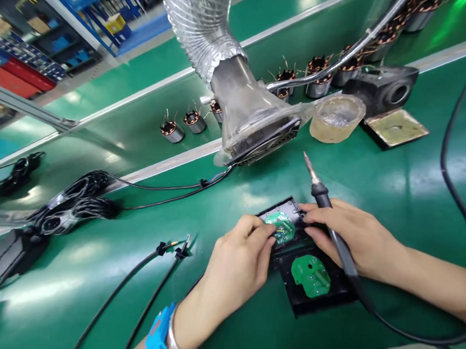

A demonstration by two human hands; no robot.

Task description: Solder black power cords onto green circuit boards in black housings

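My left hand (239, 252) pinches at the upper green circuit board (284, 225), where thin wire ends show at the fingertips. A black cable passes under that hand. The board lies in a black plastic housing (297, 207). My right hand (359, 234) holds a soldering iron (339, 241) across the fingers, tip pointing up and away from the boards. Its fingertips also touch the housing's right edge. Just below, a second green circuit board (311, 276) rests in another black housing (294, 304). What lies beneath my left fingers is hidden.
A fume extractor hood (256, 108) hangs ahead of my hands. Behind it stand several copper-wound motor stators (194, 121). To the right are a round pot (337, 118), an iron stand (385, 87) and a sponge tray (396, 127). Black cables (144, 278) lie left; the iron's cord (461, 205) loops right.
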